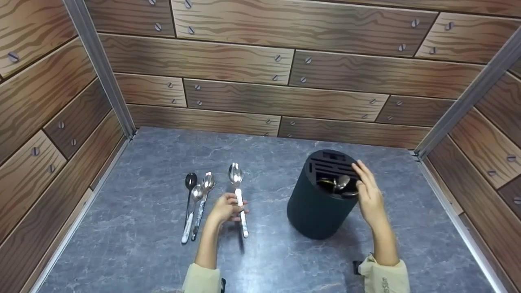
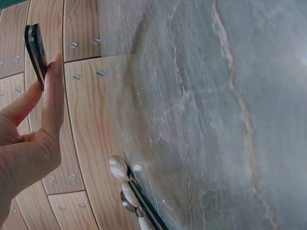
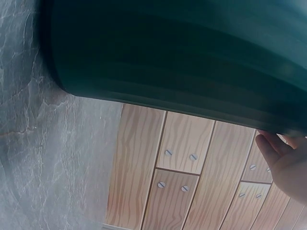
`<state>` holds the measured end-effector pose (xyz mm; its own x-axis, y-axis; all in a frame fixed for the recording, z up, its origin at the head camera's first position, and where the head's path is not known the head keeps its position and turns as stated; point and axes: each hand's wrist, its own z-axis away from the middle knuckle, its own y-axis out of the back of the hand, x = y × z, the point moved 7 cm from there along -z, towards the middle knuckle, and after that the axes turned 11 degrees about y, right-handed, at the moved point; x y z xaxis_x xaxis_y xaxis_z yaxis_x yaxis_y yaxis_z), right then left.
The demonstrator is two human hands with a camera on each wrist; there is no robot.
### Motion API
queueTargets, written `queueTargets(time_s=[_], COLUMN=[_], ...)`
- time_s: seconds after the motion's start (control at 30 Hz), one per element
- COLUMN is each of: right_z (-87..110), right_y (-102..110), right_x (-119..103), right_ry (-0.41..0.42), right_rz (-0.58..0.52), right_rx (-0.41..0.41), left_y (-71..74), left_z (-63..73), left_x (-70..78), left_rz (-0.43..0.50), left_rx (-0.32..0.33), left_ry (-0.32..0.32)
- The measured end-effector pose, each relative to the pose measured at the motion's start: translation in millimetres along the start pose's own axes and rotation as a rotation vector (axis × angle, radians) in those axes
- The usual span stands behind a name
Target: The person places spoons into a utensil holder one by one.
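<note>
My left hand (image 1: pixel 224 209) pinches a metal spoon (image 1: pixel 235 176) by its pale patterned handle, bowl toward the back wall, raised over the table. Thumb and fingertips meet on that handle in the left wrist view. To its left lie three spoons: a dark one (image 1: pixel 191 180), one with a white handle (image 1: pixel 187 228) and one with a dark patterned handle (image 1: pixel 199 219). My right hand (image 1: pixel 371 200) rests its fairly straight fingers on the upper side of a dark green cylindrical knife block (image 1: pixel 317 215). Some metal utensils (image 1: pixel 343 181) sit in the block's front opening.
A grey marbled tabletop (image 1: pixel 154 260) lies under everything. Wood-patterned panels (image 1: pixel 244 95) stand at the back and both sides, with metal posts (image 1: pixel 103 65) in the corners. The slotted top of the block faces up toward the head camera.
</note>
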<state>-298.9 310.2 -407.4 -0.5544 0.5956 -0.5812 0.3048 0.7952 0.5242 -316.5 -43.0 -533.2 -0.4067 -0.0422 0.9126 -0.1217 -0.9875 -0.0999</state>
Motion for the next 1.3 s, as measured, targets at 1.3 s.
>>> queueTargets(time_s=[1.3], right_z=[-0.5], right_y=[0.4], right_x=[-0.9], right_ry=[0.027], right_rz=[-0.008], right_rx=[0.009], left_y=[-22.5], left_z=[20.9], left_x=[45.6], left_rz=[0.063], left_rx=[0.145], left_ry=[-0.257])
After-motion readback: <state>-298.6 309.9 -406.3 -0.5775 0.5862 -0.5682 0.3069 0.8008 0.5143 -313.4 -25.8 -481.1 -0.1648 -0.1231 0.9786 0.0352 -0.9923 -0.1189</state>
